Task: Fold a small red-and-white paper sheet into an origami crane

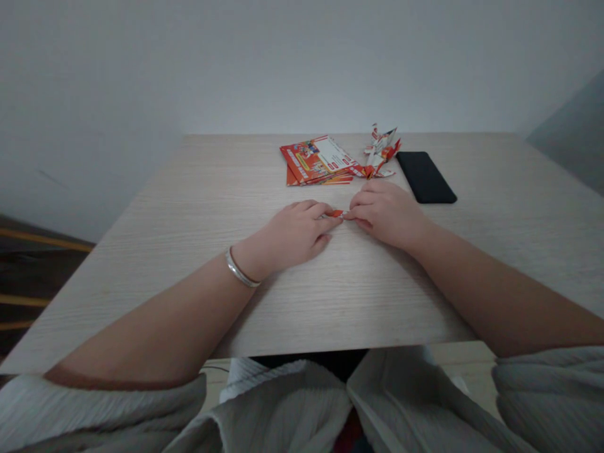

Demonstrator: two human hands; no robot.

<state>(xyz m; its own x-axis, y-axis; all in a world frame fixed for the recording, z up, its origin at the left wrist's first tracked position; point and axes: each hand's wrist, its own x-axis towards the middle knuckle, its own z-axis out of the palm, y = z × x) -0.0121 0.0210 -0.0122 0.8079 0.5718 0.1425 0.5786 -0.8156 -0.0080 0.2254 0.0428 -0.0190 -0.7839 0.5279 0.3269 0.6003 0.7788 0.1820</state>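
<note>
— Grip?
— Fingertips of left hand (301,234) and right hand (387,212) touch a small folded paper (337,214) between them on the table (207,182); pinched or merely pressed, cannot tell.
— Hazard?
— Uneven pressure could skew a crease. Beyond: leaflet stack (318,161), creased paper shapes (380,153), black slab (426,177).

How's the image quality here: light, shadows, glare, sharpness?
Head view: dim, fairly even light, soft shadows on the table; head view: slight shine on the bracelet, no strong glare on the black slab; head view: small print on the leaflets is unreadable, and the small paper lacks clear detail.
</note>
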